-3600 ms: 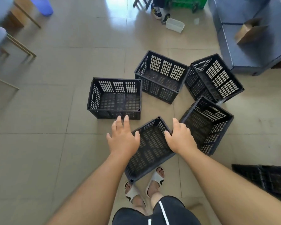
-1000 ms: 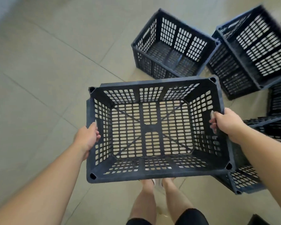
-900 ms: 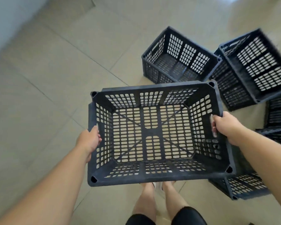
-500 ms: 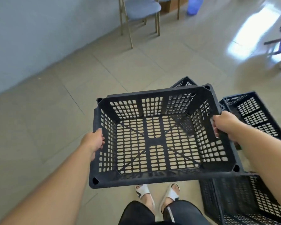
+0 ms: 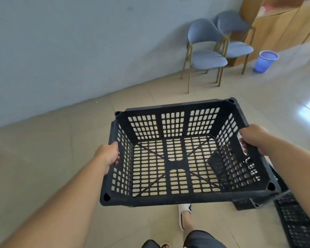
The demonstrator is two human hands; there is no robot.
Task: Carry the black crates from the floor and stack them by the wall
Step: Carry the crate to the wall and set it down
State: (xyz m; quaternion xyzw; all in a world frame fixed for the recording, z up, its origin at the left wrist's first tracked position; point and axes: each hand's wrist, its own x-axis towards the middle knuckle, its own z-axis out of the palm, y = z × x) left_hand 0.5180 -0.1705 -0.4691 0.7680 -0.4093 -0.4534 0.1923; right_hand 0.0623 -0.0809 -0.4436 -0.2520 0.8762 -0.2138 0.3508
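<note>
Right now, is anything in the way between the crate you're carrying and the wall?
Nothing visible is. The crate, held by the left hand and right hand, faces bare floor up to the wall. The chairs and bucket stand off to the right.

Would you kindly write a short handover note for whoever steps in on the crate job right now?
Left hand: closed on the left end wall of the black crate.
Right hand: grip through the handle slot in the crate's right end.
The crate is empty, held roughly level in the air, facing the wall.
Other crates on the floor lie at lower right, partly out of view.
Done: this crate is lifted off the floor.
Left: no stack shows by the wall yet, so this crate probably starts it; set it down at the wall base, left of the blue chairs, then fetch the rest.
</note>
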